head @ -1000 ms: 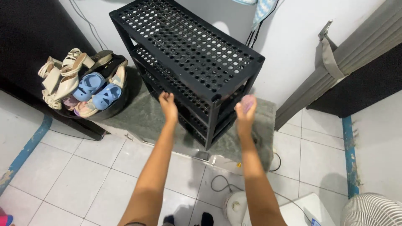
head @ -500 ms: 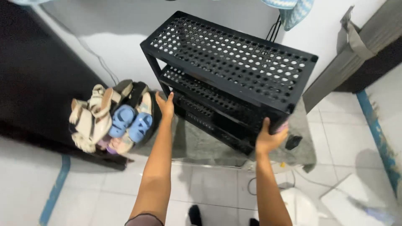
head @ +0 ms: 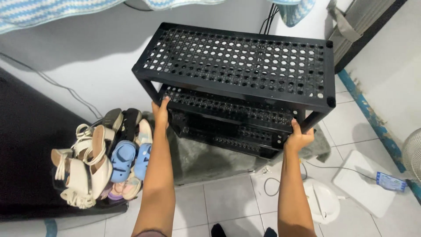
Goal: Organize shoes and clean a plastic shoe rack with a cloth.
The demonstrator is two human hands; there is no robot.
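A black plastic shoe rack with three perforated shelves stands in front of me against the white wall. My left hand grips its front left post at the level of the middle shelf. My right hand grips the front right post, just under the top shelf's corner. Both arms reach up from the bottom of the view. The rack's feet are over a grey mat on the tiled floor.
A pile of sandals and blue children's shoes lies left of the rack beside a dark cabinet. A white round device with a cord, a flat white box and a fan's edge are on the right.
The view has swung so the rack sits closer and more square on. My right hand has moved from the rack's corner shelf to its front right post; my left hand stays on the left post.
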